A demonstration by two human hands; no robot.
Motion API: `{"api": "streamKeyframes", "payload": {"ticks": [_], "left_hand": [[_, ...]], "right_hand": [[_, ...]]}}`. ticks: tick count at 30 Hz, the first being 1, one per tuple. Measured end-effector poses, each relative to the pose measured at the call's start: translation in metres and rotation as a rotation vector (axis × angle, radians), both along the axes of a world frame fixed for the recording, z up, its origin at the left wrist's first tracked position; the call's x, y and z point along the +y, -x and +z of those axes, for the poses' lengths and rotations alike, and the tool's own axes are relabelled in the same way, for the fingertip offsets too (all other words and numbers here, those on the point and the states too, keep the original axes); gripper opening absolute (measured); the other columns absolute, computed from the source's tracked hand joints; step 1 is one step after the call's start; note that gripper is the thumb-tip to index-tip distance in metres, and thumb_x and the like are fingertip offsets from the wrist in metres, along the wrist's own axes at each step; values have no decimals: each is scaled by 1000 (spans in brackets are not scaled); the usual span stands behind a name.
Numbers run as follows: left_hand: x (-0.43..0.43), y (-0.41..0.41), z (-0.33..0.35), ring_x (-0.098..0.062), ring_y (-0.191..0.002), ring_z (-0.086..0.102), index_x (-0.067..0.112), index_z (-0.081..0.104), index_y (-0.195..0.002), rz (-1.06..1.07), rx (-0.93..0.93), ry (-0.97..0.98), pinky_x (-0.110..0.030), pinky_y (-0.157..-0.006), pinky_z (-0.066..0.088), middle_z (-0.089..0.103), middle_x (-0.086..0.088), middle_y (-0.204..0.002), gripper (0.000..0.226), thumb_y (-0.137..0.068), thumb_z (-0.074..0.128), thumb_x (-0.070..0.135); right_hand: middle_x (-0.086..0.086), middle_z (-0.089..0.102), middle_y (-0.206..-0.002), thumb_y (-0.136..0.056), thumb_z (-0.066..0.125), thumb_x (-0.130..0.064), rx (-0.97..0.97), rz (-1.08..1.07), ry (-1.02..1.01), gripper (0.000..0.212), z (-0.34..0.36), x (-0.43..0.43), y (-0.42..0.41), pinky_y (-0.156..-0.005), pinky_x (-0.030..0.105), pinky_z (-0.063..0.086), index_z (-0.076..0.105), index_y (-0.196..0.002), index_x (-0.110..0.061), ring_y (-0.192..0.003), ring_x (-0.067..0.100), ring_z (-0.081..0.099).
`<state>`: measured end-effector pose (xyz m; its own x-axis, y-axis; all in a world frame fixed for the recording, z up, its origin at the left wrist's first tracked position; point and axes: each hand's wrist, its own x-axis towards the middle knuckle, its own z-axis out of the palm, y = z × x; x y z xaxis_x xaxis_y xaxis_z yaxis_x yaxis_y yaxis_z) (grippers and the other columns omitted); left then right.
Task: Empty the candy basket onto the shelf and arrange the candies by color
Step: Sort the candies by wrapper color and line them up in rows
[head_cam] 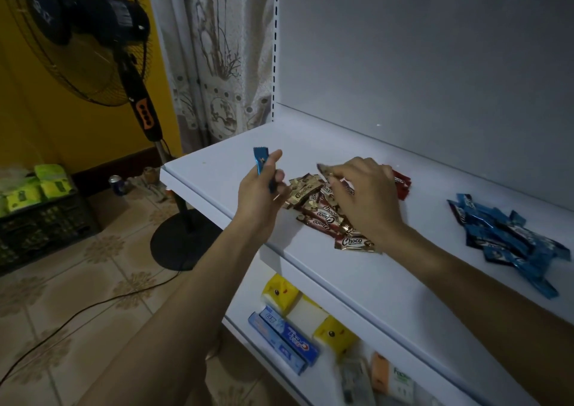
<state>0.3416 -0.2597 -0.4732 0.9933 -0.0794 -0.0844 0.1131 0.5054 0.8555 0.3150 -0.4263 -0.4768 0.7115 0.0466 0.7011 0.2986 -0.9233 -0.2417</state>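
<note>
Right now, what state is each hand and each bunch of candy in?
left hand: raised, gripping one blue candy
right hand: lowered, pinching a brown candy
Choco pile: jumbled on the shelf
red candies: lying beyond the right hand, partly hidden
blue pile: heaped apart at the right

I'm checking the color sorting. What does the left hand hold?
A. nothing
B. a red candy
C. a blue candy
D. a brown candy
C: the left hand pinches a blue candy, raised above the shelf, while the right hand pinches a brown candy over the brown pile.
</note>
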Motion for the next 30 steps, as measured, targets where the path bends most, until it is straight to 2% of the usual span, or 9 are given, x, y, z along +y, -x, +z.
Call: {"api": "streamKeyframes", "payload": {"ticks": [3, 7, 10, 14, 16, 19, 22, 25, 30], "left_hand": [[-3, -2, -14, -7, -57, 38, 20, 63, -112, 45, -122, -369, -18, -58, 37, 39, 7, -67, 27, -102, 42, 32], [-3, -5, -21, -9, -61, 39, 25, 61, -108, 37, -164, -454, -21, -57, 35, 43, 3, -74, 34, -104, 27, 22], [-3, -4, -24, -6, -80, 60, 25, 55, -120, 19, -295, -515, -12, -61, 45, 61, 3, -98, 21, -101, 46, 23], [-14, 4, -22, -21, -90, 68, 23, 53, -116, -17, -368, -501, -27, -68, 54, 67, -10, -102, 30, -89, 67, 24], [-24, 11, -13, -26, -84, 67, 21, 57, -108, -28, -403, -487, -38, -72, 54, 68, -18, -94, 27, -86, 72, 20], [-42, 24, 2, -24, -75, 63, 14, 64, -95, -63, -414, -422, -40, -70, 53, 68, -18, -83, 9, -88, 69, 14], [-68, 37, 14, -29, -75, 69, 12, 67, -87, -108, -361, -367, -41, -72, 57, 72, -12, -80, 6, -91, 64, 15], [-105, 52, 21, -17, -69, 68, 9, 67, -88, -191, -399, -371, -31, -66, 56, 73, -5, -75, 6, -91, 63, 12], [-180, 84, 18, -7, -97, 59, 18, 52, -127, -394, -565, -599, -19, -76, 49, 61, 3, -117, 43, -89, 65, 35]], "right_hand": [[-2, 65, -83, -85, 66, -21, 53, -41, 337, 15, -6, -1, -13, -75, 31, 26, 75, -96, -21, -81, 20, 56], [0, 62, -94, -89, 44, -28, 264, -20, 419, 33, -14, 7, -14, -81, 35, 28, 72, -105, -20, -94, 20, 51], [0, 64, -99, -93, 44, -20, 236, -34, 207, 31, -7, 4, -7, -83, 34, 30, 68, -111, -19, -95, 19, 53], [-4, 67, -105, -96, 49, -37, 432, 73, -517, 31, 16, -2, 7, -84, 28, 49, 61, -120, -22, -94, 9, 62], [-1, 70, -94, -91, 59, -35, 507, 130, -694, 26, 26, -8, 16, -76, 24, 53, 66, -110, -18, -84, 9, 66], [5, 69, -78, -89, 64, -18, 467, 144, -840, 14, 39, -25, 36, -63, 17, 52, 69, -92, -5, -66, 5, 65], [5, 66, -74, -90, 62, -10, 402, 86, -939, 12, 47, -51, 62, -50, 9, 44, 67, -92, 0, -55, -4, 61], [5, 68, -77, -90, 62, -11, 361, 14, -918, 11, 52, -84, 94, -51, 9, 43, 68, -95, -4, -56, -3, 61], [5, 69, -82, -87, 65, -5, 190, -190, -991, 6, 43, -156, 143, -64, 20, 55, 66, -92, -8, -62, 7, 64]]}}
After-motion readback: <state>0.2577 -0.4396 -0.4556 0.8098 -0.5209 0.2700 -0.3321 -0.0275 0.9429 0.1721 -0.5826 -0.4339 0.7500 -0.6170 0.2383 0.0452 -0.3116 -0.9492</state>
